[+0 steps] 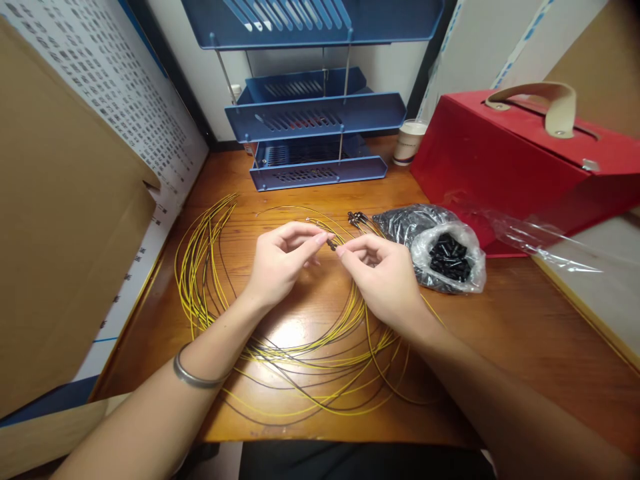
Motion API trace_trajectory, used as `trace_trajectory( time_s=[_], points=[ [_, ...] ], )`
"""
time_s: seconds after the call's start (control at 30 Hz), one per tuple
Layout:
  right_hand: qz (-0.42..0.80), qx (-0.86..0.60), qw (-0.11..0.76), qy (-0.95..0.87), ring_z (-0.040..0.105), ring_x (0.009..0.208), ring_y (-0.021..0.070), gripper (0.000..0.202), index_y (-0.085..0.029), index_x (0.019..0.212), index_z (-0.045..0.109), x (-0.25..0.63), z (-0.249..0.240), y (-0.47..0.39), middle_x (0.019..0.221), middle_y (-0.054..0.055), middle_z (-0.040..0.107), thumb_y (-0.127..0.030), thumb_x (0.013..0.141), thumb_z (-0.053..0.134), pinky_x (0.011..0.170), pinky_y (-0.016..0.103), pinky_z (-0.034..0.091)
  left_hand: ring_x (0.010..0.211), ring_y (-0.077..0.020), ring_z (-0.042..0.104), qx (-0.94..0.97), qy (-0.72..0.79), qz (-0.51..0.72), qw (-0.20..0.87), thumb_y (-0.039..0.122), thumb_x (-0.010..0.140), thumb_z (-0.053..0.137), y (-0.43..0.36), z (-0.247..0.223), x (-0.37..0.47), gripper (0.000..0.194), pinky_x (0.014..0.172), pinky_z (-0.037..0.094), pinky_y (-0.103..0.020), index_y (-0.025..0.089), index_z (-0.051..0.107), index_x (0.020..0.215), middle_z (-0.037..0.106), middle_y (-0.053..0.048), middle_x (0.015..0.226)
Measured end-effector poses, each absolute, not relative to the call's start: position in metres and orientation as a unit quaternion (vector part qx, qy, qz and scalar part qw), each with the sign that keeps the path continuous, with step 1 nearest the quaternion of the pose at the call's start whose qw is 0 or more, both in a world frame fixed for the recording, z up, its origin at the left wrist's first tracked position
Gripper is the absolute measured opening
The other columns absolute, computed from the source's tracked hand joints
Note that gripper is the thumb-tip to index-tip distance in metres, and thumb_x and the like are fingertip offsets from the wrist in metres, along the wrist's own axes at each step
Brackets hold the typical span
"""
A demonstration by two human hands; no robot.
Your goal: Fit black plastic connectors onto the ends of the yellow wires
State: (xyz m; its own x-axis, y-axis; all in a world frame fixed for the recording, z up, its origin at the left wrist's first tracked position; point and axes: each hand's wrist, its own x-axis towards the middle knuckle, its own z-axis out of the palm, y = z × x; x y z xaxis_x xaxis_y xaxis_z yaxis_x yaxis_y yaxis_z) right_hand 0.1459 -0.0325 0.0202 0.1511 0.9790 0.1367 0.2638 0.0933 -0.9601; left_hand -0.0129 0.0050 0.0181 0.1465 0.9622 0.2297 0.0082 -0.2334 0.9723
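Between the fingertips of my two hands is a small black plastic piece (pixel 331 245), too small to make out in detail. My left hand (pixel 283 261) pinches it from the left, thumb against forefinger. On its other side my right hand (pixel 384 275) is closed in a pinch too. Thin yellow and black wires (pixel 320 347) lie in wide loops on the table beneath both hands. Several wire ends with black tips (pixel 357 219) rest just beyond my right hand. Beside that hand, an open clear plastic bag (pixel 423 257) holds many small black tubular parts (pixel 450 259).
A blue tiered tray rack (pixel 320 175) stands at the back of the wooden table (pixel 520 333). To its right are a paper cup (pixel 407 143) and a large red box (pixel 480 160) with a beige handle. A cardboard sheet (pixel 65 220) stands along the left.
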Motion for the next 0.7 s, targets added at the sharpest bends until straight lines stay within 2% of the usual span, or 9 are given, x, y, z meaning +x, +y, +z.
trace_trajectory(
  time_s=[0.23,0.43,0.7],
  points=[
    [0.362,-0.571,0.497,-0.545,0.049,0.053,0.0121,0.015,-0.017,0.072,0.068,0.1457,0.0202,-0.0327,0.059,-0.001,0.060,-0.029,0.081,0.066,0.054,0.027,0.037,0.052,-0.0099,0.061,0.600,0.411,0.513,0.456,0.037,0.080,0.080,0.0045,0.0201,-0.0121,0.025,0.053,0.053,-0.023,0.014,0.070,0.083,0.080,-0.009,0.085],
    [0.361,-0.570,0.495,-0.547,0.049,0.053,0.0116,0.016,-0.017,0.072,0.069,0.1457,0.0203,-0.0324,0.060,-0.001,0.060,-0.029,0.080,0.066,0.053,0.026,0.037,0.052,-0.0080,0.061,0.606,0.385,0.517,0.466,0.033,0.084,0.077,0.0055,0.0192,-0.0112,0.023,0.052,0.051,-0.020,0.014,0.063,0.081,0.080,-0.010,0.090],
    [0.356,-0.566,0.503,-0.548,0.049,0.053,0.0110,0.019,-0.016,0.070,0.069,0.1464,0.0198,-0.0309,0.060,-0.001,0.062,-0.031,0.082,0.067,0.053,0.026,0.037,0.051,-0.0077,0.060,0.609,0.400,0.538,0.424,0.033,0.087,0.073,0.0046,0.0165,-0.0091,0.021,0.049,0.049,-0.019,0.013,0.064,0.086,0.076,-0.007,0.084]
  ],
)
